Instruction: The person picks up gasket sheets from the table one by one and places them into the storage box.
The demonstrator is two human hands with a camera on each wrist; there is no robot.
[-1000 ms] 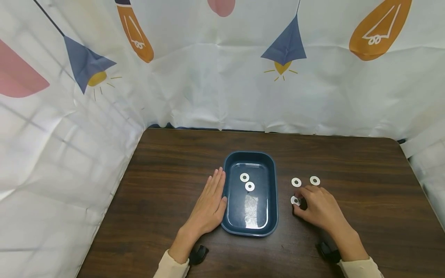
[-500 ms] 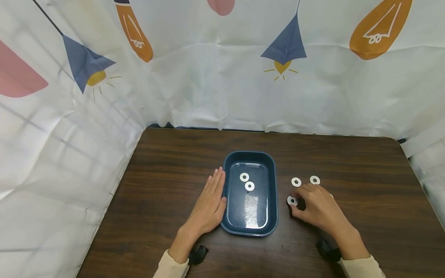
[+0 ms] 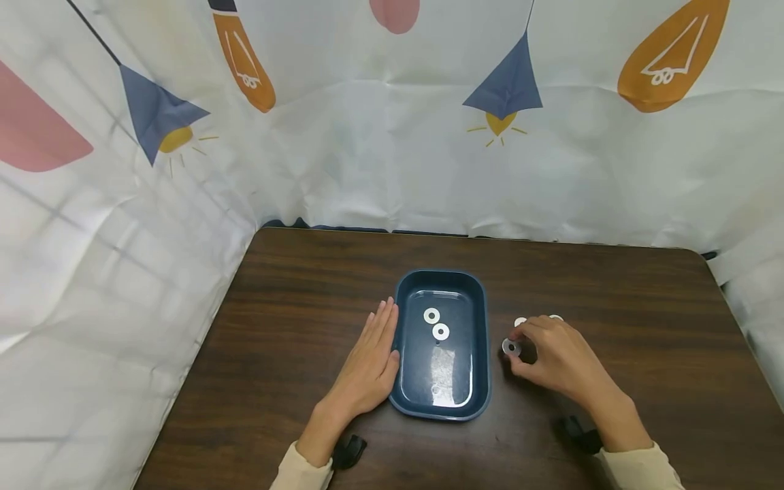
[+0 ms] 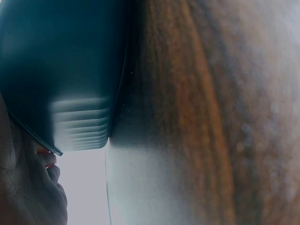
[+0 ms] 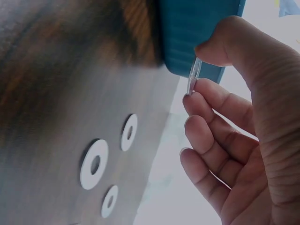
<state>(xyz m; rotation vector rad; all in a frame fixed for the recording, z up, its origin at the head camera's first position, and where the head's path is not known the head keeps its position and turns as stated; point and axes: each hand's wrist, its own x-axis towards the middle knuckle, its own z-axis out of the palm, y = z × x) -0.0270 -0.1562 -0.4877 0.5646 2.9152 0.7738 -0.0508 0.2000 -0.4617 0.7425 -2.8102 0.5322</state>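
A dark blue rectangular tray (image 3: 419, 374) stands on the table, with two flat metal washers in it, an upper one (image 3: 431, 316) and a lower one (image 3: 441, 332). Against the tray's left side lies my left hand (image 3: 363, 364), fingers straight; the left wrist view shows its palm (image 4: 28, 187) beside the tray wall (image 4: 61, 51). Just right of the tray, my right hand (image 3: 560, 354) pinches a washer (image 3: 511, 347) between thumb and fingertips. In the right wrist view that washer (image 5: 194, 75) is seen nearly edge-on, raised off the table.
More washers lie on the table beyond and under my right hand, including a large-looking one (image 5: 89, 176), another (image 5: 129, 132) and a third (image 5: 110, 201). The dark wooden table (image 3: 294, 286) ends at a white printed cloth (image 3: 367, 150) behind it.
My right hand has lifted the washer from the table and moved slightly left and away, nearer the tray. My left hand has stayed against the tray.
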